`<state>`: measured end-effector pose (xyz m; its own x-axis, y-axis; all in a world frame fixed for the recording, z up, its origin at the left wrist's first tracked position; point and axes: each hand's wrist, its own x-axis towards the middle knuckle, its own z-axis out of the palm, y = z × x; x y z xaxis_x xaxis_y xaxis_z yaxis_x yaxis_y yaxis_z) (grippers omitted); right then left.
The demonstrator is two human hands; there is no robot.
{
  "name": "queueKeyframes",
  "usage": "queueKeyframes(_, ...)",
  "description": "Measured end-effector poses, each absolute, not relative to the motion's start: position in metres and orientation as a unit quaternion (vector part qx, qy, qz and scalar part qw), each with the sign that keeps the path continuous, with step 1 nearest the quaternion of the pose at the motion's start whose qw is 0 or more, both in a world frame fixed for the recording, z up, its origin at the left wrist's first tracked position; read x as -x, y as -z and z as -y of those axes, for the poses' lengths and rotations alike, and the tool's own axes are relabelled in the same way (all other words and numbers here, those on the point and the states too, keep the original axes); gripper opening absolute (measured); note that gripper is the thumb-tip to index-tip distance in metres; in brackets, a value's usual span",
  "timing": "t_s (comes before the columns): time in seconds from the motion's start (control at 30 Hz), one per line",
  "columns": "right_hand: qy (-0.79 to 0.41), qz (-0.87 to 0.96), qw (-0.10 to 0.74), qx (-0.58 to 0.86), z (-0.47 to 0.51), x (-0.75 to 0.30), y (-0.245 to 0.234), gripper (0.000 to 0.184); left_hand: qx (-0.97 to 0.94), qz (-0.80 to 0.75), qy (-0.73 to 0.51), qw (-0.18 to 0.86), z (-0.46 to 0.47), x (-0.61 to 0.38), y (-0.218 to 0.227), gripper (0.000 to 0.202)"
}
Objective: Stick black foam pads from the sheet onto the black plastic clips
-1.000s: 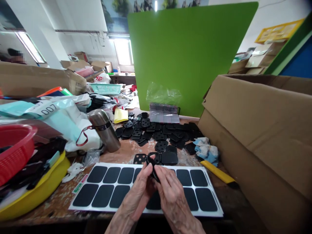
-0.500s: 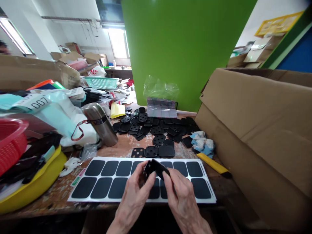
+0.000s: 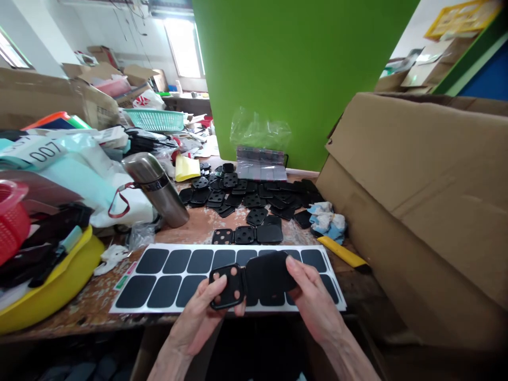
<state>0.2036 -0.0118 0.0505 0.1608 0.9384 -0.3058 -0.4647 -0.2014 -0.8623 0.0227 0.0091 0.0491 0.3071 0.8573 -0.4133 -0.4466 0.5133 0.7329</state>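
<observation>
1. From here I see a large cardboard box point(image 3: 413, 211) along the worktop's point(image 3: 198, 227) right edge and a green board point(image 3: 293, 79) rising behind its far edge.
2. A white sheet point(image 3: 127, 280) carrying rows of rounded black pads lies near the worktop's front edge.
3. Beyond it I see a heap of black squares point(image 3: 246, 196), with a steel flask point(image 3: 154, 190) to its left and a yellow utility knife point(image 3: 343, 252) to its right.
4. Over the sheet, the left hand point(image 3: 194, 323) pinches a black holed square point(image 3: 232, 286) between thumb and fingers.
5. The right hand point(image 3: 313, 296) curls around the edge of a plain black square point(image 3: 270, 275), which touches the holed one.
6. I judge both squares light and fairly stiff, so I'd take them by their edges.
</observation>
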Motion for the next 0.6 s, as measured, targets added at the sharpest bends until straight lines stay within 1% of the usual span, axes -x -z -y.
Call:
queueKeyframes(0.07, -0.593, 0.239, 0.578, 0.507, 0.014, -0.203, -0.048, 0.033, -0.272, -0.417, -0.419, 0.759, -0.010, -0.021, -0.051, 0.019)
queueKeyframes(0.17, -0.565, 0.257, 0.578, 0.530, 0.016, -0.203, -0.047, 0.037, -0.293, -0.414, -0.422, 0.751, -0.011, -0.021, -0.053, 0.027)
queueKeyframes(0.27, -0.530, 0.366, 0.550, 0.532, 0.018, -0.199, -0.052, 0.044, -0.290, -0.409, -0.430, 0.751, -0.012, -0.023, -0.052, 0.033)
queueKeyframes(0.37, -0.410, 0.449, 0.514, 0.605, 0.019, -0.190, -0.057, 0.060, -0.302, -0.399, -0.425, 0.754, -0.011, -0.024, -0.050, 0.032)
queueKeyframes(0.4, -0.369, 0.455, 0.506, 0.634, 0.018, -0.187, -0.057, 0.061, -0.309, -0.398, -0.426, 0.751, -0.010, -0.025, -0.049, 0.031)
queueKeyframes(0.43, -0.343, 0.456, 0.499, 0.652, 0.017, -0.184, -0.057, 0.058, -0.314, -0.400, -0.429, 0.747, -0.010, -0.024, -0.049, 0.031)
queueKeyframes(0.47, -0.336, 0.456, 0.494, 0.660, 0.015, -0.183, -0.055, 0.050, -0.316, -0.404, -0.432, 0.742, -0.009, -0.024, -0.049, 0.031)
queueKeyframes(0.53, -0.338, 0.456, 0.494, 0.659, 0.009, -0.186, -0.048, 0.030, -0.319, -0.412, -0.429, 0.738, -0.006, -0.022, -0.049, 0.032)
queueKeyframes(0.57, -0.336, 0.449, 0.505, 0.656, 0.006, -0.190, -0.044, 0.024, -0.319, -0.413, -0.423, 0.740, -0.005, -0.020, -0.048, 0.032)
queueKeyframes(0.6, -0.335, 0.435, 0.524, 0.652, 0.003, -0.196, -0.040, 0.026, -0.318, -0.410, -0.419, 0.745, -0.004, -0.019, -0.048, 0.031)
